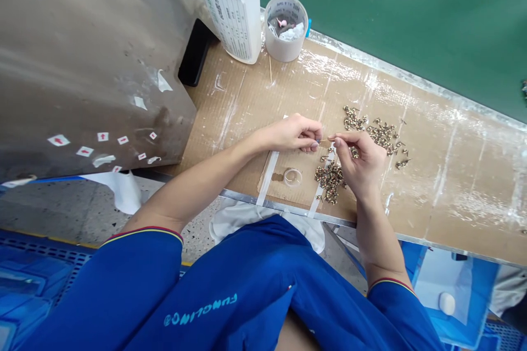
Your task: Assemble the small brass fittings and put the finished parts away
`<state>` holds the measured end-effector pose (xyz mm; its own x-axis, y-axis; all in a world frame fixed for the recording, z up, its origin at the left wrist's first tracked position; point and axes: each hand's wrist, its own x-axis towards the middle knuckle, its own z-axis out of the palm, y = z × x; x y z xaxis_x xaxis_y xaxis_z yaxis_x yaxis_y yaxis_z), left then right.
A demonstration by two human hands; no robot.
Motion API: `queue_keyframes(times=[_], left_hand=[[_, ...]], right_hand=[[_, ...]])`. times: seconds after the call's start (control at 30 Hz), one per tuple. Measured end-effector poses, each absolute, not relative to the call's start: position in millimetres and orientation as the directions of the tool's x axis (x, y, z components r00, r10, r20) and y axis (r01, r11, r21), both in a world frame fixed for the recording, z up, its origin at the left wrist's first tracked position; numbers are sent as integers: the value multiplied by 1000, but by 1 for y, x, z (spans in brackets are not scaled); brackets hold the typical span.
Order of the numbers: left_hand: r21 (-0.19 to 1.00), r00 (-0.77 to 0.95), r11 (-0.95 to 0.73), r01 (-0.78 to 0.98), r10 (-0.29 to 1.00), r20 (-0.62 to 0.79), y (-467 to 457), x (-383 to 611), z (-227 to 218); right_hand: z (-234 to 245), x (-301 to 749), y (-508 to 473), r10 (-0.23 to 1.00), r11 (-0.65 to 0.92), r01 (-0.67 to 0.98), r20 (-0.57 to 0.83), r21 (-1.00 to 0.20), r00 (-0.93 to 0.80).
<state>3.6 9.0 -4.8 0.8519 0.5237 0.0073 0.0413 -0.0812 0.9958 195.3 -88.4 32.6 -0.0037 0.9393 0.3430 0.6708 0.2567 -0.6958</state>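
Left hand (292, 134), right hand (360, 163): fingertips pinching a thin stick (325, 140) between them, held centrally over the work. Small brass fittings (329, 181) heaped just beside, within easy reach, on the cardboard-covered desk (453, 192).

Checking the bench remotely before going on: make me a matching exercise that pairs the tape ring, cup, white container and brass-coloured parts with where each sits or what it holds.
Things:
1. clear tape ring
2. round cup
3. white container
4. heap of brass-coloured parts

Places and states:
A. upright beside the grey metal panel
B. heaped beside the right hand
C. flat below the left hand
D. holding white tissue

Pairs: 1-C, 2-D, 3-A, 4-B.
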Motion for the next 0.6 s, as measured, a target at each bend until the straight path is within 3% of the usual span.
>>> queue_keyframes(times=[0.1, 0.2, 0.3, 0.4, 0.6], left_hand=[[997, 855, -77, 22, 518, 21, 9, 3, -7], [998, 863, -68, 9, 504, 27, 11, 3, -7], [996, 863, -87, 16, 504, 30, 12, 2, -5], [990, 855, -139, 26, 516, 50, 14, 1, -5], [983, 855, -184, 22, 513, 77, 16, 1, -7]], right_hand=[[34, 200, -88, 950, 212, 633, 310, -744, 46], [41, 205, -89, 952, 249, 480, 302, -841, 37], [50, 203, -90, 926, 359, 345, 285, -867, -248], [48, 193, -92, 838, 427, 333, 230, -841, -494], [32, 178, -95, 759, 484, 388, 155, -784, -632]])
